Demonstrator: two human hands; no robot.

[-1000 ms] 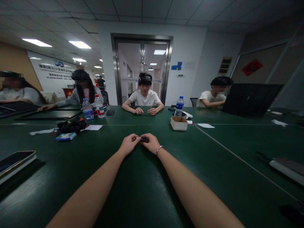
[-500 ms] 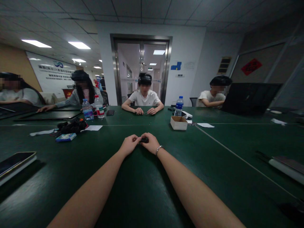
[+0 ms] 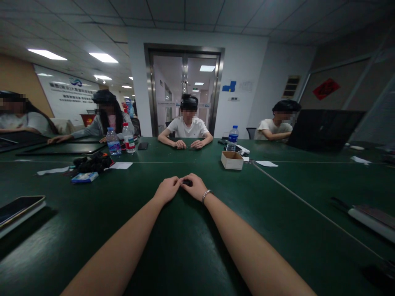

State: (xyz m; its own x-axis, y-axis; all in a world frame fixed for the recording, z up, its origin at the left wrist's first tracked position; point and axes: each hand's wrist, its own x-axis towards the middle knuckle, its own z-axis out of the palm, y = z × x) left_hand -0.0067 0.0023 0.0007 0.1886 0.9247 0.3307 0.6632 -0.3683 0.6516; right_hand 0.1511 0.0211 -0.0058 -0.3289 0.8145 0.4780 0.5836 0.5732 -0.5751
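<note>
Both my arms reach forward over the dark green table (image 3: pixel 179 250), and my hands meet near its middle. My right hand (image 3: pixel 195 188), with a metal bracelet (image 3: pixel 207 195) at the wrist, is closed around a small black object (image 3: pixel 187 182); its kind is too dark and too covered to make out. Beside it my left hand (image 3: pixel 167 189) is closed, thumb and finger pinched right at the left end of that object. Whether the left fingertips grip the object itself or another small part is hidden.
An open cardboard box (image 3: pixel 232 161) stands ahead to the right, before a water bottle (image 3: pixel 233 137). Black cables (image 3: pixel 92 163) and a small blue packet (image 3: pixel 84 177) lie ahead left. A phone (image 3: pixel 21 211) is at the near left. Several people wearing headsets sit around the table.
My hands stay in nearly the same spot. The fingers have shifted slightly around the black object, and the left fingertips sit a little closer against the right hand.
</note>
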